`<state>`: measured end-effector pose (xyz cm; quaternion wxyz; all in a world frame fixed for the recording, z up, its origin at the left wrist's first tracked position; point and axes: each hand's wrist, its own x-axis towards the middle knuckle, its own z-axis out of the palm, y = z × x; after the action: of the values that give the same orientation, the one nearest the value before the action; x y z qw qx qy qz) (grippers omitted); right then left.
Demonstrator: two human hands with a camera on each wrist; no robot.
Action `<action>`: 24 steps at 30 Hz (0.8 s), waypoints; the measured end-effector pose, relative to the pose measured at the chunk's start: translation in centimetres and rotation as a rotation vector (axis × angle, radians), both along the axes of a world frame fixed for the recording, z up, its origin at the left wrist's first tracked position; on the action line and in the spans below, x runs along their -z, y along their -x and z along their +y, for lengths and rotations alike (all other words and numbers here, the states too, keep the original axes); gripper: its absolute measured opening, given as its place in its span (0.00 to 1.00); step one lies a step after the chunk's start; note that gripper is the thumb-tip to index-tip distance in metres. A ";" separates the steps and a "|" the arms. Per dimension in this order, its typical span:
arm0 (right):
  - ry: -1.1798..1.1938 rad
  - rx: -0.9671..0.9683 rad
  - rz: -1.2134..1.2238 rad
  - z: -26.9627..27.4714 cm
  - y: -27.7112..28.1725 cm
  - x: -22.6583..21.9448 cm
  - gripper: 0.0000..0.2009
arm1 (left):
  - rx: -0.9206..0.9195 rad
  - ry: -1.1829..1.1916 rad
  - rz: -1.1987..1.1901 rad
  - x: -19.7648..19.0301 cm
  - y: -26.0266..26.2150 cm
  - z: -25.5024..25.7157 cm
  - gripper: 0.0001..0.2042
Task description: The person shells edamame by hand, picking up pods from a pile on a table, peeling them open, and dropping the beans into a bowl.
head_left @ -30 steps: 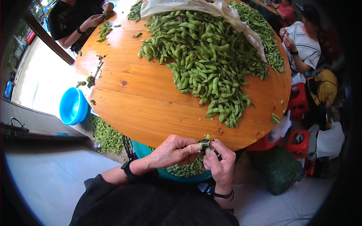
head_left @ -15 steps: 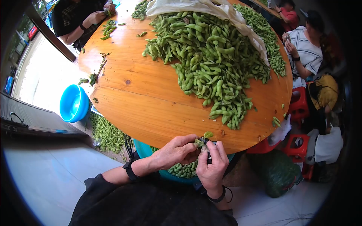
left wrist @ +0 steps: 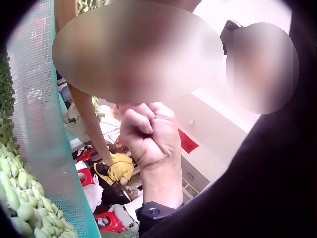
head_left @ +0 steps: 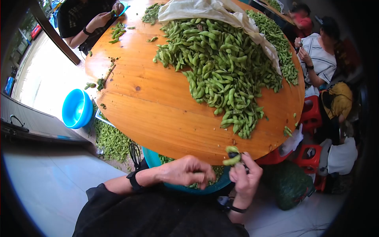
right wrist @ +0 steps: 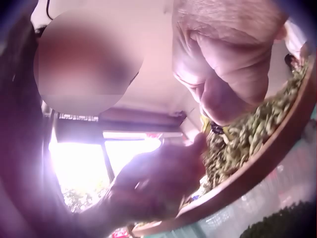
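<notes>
Between the thumb and fingers of my right hand (head_left: 246, 177) is a split green soybean pod (head_left: 233, 160), just off the table's near edge. A small black piece (head_left: 233, 154) sits at those fingertips, its kind unclear. My left hand (head_left: 187, 172), blurred by motion, hangs with loosely bent fingers over a teal mesh basin (head_left: 147, 155); nothing shows in its grasp. Shelled green beans (left wrist: 22, 198) fill the basin in the left wrist view. In the right wrist view the right hand (right wrist: 225, 59) is close by, with the left hand (right wrist: 153, 183) lower down.
A large heap of pods (head_left: 221, 67) covers much of the round wooden table (head_left: 158, 118), beside a pale cloth (head_left: 205, 8). At left stands a blue basin (head_left: 77, 108), near pods on the floor (head_left: 112, 142). Red stools (head_left: 310, 156) and a dark green sack (head_left: 294, 185) are at right.
My hands have come apart: the right has moved right with the pod, and the left has dropped back over the basin and let go of the pod.
</notes>
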<state>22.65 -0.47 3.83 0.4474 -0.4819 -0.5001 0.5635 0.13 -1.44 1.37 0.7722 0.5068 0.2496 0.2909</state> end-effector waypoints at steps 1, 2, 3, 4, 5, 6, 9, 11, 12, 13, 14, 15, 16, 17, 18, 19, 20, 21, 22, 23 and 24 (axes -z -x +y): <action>-0.036 -0.017 -0.082 -0.2 -2.5 -0.8 0.07 | 0.124 -0.293 0.051 -0.5 0.4 0.1 0.10; -0.148 -0.147 -0.285 -0.4 -6.2 -1.4 0.07 | 0.123 -0.296 0.052 -1.0 0.5 0.4 0.10; -0.260 -0.276 -0.488 -0.7 -9.3 -1.9 0.08 | 0.101 -0.480 0.149 -1.4 0.5 0.8 0.10; -0.225 -0.256 -0.618 -1.2 -10.5 -2.9 0.07 | 0.076 -0.666 0.247 -1.8 0.6 1.3 0.10; -0.190 -0.233 -0.747 -1.5 -11.5 -3.6 0.06 | 0.072 -0.673 0.248 -2.1 0.3 2.2 0.10; -0.158 -0.141 -0.851 -1.8 -12.8 -3.2 0.06 | -0.104 -0.747 0.424 -2.5 -0.2 3.5 0.10; -0.063 0.001 -0.947 -1.8 -13.5 -2.7 0.06 | -0.388 -0.852 0.673 -2.1 -1.8 7.3 0.11; -0.145 0.066 -0.887 -1.5 -13.1 -1.6 0.07 | -0.488 -0.888 0.746 -0.6 -2.6 9.2 0.12; -0.091 0.004 -0.890 -1.0 -12.6 -1.8 0.10 | -0.474 -0.922 0.807 0.2 -2.9 9.9 0.13; -0.161 -0.032 -0.898 -0.5 -11.7 -1.8 0.10 | -0.458 -0.957 0.868 0.6 -3.1 10.4 0.13; -0.246 -0.046 -0.878 0.0 -11.0 -1.1 0.10 | -0.407 -0.950 0.916 0.8 -3.3 10.7 0.13; -0.330 -0.061 -0.858 0.5 -10.3 -0.5 0.10 | -0.403 -0.956 0.917 0.8 -3.4 10.9 0.13; -0.335 -0.066 -0.805 1.0 -9.1 -0.4 0.10 | -0.388 -0.942 0.950 0.7 -3.6 11.0 0.12; -0.330 -0.065 -0.759 1.4 -7.9 -0.6 0.10 | -0.373 -0.928 0.984 0.7 -3.8 11.1 0.11; -0.327 -0.052 -0.685 1.7 -6.9 -0.3 0.10 | -0.370 -0.933 0.984 1.0 -3.8 11.2 0.11; -0.325 -0.039 -0.612 2.0 -6.0 0.3 0.10 | -0.423 -0.943 0.934 1.5 -3.8 11.2 0.10; -0.259 0.009 -0.505 2.2 -5.1 0.8 0.11 | -0.477 -0.954 0.883 1.4 -3.8 11.1 0.09; -0.193 0.056 -0.396 2.3 -4.1 1.1 0.11 | -0.475 -0.961 0.883 1.3 -3.6 10.9 0.09; -0.108 0.089 -0.293 2.5 -3.1 0.8 0.10 | -0.471 -0.890 0.766 0.6 -3.2 10.4 0.08; -0.025 0.118 -0.125 2.7 -1.7 0.4 0.11 | -0.465 -0.816 0.651 -0.2 -2.9 9.9 0.07; -0.001 0.103 -0.023 3.0 -0.7 0.2 0.12 | -0.462 -0.819 0.651 -1.3 -2.7 9.3 0.07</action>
<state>23.33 2.53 3.58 0.4704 -0.5131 -0.4801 0.5338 2.81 7.83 2.64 0.3125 0.7604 0.4458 0.3540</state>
